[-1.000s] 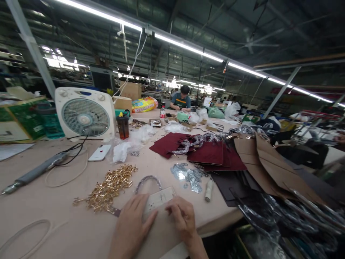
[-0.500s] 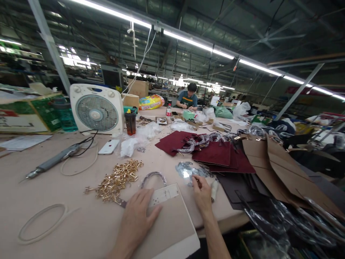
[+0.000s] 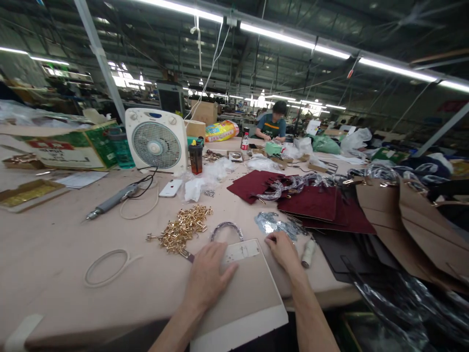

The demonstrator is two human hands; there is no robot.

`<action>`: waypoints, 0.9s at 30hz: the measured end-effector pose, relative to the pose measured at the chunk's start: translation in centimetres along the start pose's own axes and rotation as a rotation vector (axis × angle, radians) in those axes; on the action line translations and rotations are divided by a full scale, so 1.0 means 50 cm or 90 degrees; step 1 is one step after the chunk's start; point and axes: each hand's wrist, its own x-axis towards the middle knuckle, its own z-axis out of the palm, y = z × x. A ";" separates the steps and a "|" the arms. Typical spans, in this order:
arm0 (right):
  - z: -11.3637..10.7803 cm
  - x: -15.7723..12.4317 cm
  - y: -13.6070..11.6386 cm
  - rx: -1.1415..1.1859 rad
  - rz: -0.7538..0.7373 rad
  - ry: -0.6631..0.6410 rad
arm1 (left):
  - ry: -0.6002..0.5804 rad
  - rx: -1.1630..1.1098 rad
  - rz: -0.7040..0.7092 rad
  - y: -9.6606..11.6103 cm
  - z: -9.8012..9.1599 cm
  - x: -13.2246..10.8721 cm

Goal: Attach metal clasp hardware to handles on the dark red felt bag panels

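My left hand [image 3: 209,271] lies spread and flat on a beige bag panel [image 3: 252,288], which has a white strip [image 3: 242,251] with small holes near its top edge. A wrapped handle [image 3: 227,226] arches from that edge, and a dark strap end [image 3: 187,255] sticks out to the left. Just right of the panel, my right hand [image 3: 284,249] is closed in a pinch; what its fingertips hold, if anything, is too small to make out. Behind it lies a pile of thin metal plates [image 3: 269,222]. Gold clasps [image 3: 186,227] are heaped left of the handle.
A thread spool [image 3: 308,253] lies right of my right hand. Maroon panels [image 3: 311,203] and brown panels [image 3: 381,210] are stacked at right. Toward the left are an electric screwdriver [image 3: 113,200], a phone [image 3: 170,188], a fan [image 3: 156,142] and a cable loop [image 3: 108,268]. A person [image 3: 273,124] works across the table.
My right hand has drawn back from the metal plates toward the panel's upper right corner. My left hand stays on the panel. The view has turned left.
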 end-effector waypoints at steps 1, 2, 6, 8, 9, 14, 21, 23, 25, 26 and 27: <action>0.001 0.000 -0.001 -0.007 0.003 0.000 | -0.004 0.003 0.000 0.000 0.000 0.001; 0.002 -0.001 -0.003 -0.012 0.004 0.002 | -0.007 0.006 0.003 0.000 -0.002 0.002; 0.008 -0.016 -0.012 -0.028 0.004 0.009 | -0.014 0.011 0.052 0.020 -0.014 0.015; 0.013 -0.027 -0.017 -0.039 0.002 0.013 | -0.033 -0.006 0.090 0.041 -0.020 0.027; 0.016 -0.032 -0.019 -0.045 0.000 0.014 | -0.053 -0.021 0.112 0.053 -0.021 0.034; 0.016 -0.041 -0.023 -0.035 0.000 0.017 | -0.151 -0.051 0.119 0.112 0.002 0.071; -0.005 -0.014 -0.019 -0.027 0.034 -0.091 | -0.173 -0.014 -0.052 0.136 0.041 0.110; -0.008 -0.007 -0.017 -0.026 0.037 -0.106 | -0.177 -0.011 -0.056 0.136 0.041 0.116; -0.009 -0.003 -0.016 -0.025 0.035 -0.119 | -0.179 -0.003 -0.052 0.137 0.040 0.118; -0.010 -0.002 -0.016 -0.024 0.033 -0.123 | -0.179 0.001 -0.047 0.137 0.040 0.118; -0.011 -0.001 -0.017 -0.024 0.031 -0.126 | -0.179 0.003 -0.040 0.137 0.040 0.117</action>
